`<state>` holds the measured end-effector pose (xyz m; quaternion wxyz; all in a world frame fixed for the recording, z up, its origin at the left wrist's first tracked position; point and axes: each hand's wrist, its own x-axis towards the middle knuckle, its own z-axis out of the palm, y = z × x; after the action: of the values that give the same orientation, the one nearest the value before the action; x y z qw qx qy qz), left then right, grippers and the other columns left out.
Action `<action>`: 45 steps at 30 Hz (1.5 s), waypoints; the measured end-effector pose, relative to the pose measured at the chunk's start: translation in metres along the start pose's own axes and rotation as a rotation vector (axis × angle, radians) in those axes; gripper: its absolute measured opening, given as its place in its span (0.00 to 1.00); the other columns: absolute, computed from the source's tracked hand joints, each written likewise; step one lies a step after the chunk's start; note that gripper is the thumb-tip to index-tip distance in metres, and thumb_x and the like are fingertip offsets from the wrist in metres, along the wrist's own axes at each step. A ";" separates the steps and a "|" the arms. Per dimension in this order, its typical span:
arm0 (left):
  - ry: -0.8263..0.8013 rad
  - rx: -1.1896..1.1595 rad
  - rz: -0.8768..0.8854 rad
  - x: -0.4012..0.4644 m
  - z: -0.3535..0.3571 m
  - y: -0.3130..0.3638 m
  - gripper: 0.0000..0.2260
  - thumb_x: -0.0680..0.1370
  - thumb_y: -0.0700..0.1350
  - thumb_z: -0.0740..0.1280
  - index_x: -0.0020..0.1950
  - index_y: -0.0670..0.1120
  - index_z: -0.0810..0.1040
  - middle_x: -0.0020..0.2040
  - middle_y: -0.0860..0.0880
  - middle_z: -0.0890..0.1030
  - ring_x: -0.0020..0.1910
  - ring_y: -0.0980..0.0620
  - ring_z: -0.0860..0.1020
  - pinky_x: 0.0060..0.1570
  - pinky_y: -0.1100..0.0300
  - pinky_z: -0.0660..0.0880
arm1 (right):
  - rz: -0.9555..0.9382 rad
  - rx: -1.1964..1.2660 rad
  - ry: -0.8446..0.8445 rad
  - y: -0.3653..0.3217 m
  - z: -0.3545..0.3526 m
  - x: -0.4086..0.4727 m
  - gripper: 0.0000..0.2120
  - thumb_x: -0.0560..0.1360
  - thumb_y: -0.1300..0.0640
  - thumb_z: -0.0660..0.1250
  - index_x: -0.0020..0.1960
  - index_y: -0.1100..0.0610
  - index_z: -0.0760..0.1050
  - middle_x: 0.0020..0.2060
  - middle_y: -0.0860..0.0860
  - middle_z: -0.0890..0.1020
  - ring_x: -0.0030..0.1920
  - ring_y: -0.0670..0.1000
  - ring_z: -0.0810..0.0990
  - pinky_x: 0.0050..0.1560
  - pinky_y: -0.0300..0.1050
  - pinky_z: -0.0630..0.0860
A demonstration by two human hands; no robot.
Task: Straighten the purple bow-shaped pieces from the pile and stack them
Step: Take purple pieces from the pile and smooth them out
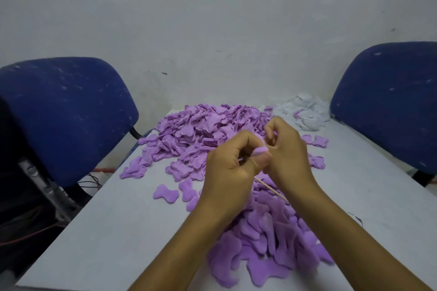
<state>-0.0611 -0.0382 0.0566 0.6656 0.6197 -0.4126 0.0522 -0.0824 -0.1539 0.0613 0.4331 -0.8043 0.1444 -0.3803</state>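
Head view: above a white worktop (113,231), the left hand (230,170) pinches one purple bow-shaped piece (260,150) while the right hand (287,149), fingers curled, works a thin wooden stick (269,188) into it, apparently mid-straightening; stacking likely comes next.

Purple bow pieces (203,134) soft matt cloth; chair (71,111) rough blue fabric.
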 end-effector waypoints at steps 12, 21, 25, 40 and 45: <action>0.333 -0.104 -0.214 0.015 -0.038 -0.015 0.03 0.74 0.34 0.72 0.42 0.41 0.81 0.31 0.48 0.82 0.27 0.54 0.78 0.30 0.62 0.77 | 0.285 0.666 -0.636 -0.014 -0.019 -0.009 0.16 0.80 0.69 0.62 0.62 0.52 0.72 0.46 0.58 0.85 0.47 0.57 0.86 0.38 0.44 0.82; 0.095 -0.309 -0.378 0.012 -0.031 -0.017 0.06 0.79 0.42 0.65 0.46 0.40 0.72 0.47 0.39 0.84 0.41 0.45 0.81 0.40 0.52 0.78 | 0.186 0.478 -0.300 -0.008 -0.007 -0.014 0.01 0.77 0.65 0.68 0.48 0.62 0.79 0.35 0.58 0.84 0.31 0.49 0.82 0.34 0.40 0.80; 0.090 -0.407 -0.470 0.013 -0.028 -0.014 0.08 0.81 0.42 0.60 0.43 0.42 0.69 0.37 0.40 0.76 0.32 0.51 0.73 0.31 0.59 0.70 | 0.221 0.482 -0.308 -0.005 -0.007 -0.011 0.07 0.78 0.66 0.67 0.41 0.60 0.77 0.28 0.53 0.82 0.27 0.50 0.79 0.32 0.41 0.80; -0.090 -0.559 -0.674 0.013 -0.037 -0.005 0.12 0.68 0.48 0.70 0.45 0.46 0.71 0.32 0.48 0.70 0.26 0.53 0.65 0.23 0.63 0.61 | 0.035 0.362 -0.175 -0.004 -0.015 -0.005 0.10 0.76 0.66 0.70 0.37 0.55 0.79 0.29 0.54 0.81 0.28 0.50 0.77 0.32 0.48 0.79; -0.054 -0.527 -0.813 0.014 -0.040 -0.011 0.04 0.70 0.39 0.70 0.43 0.46 0.76 0.32 0.48 0.79 0.25 0.58 0.71 0.23 0.66 0.61 | -0.190 0.136 -0.253 -0.001 -0.015 -0.015 0.07 0.75 0.61 0.72 0.40 0.53 0.79 0.32 0.49 0.83 0.31 0.51 0.79 0.39 0.54 0.80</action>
<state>-0.0263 -0.0119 0.0611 0.7553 0.5422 -0.1533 -0.3346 -0.1030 -0.1536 0.0602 0.4635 -0.8245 -0.0138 -0.3242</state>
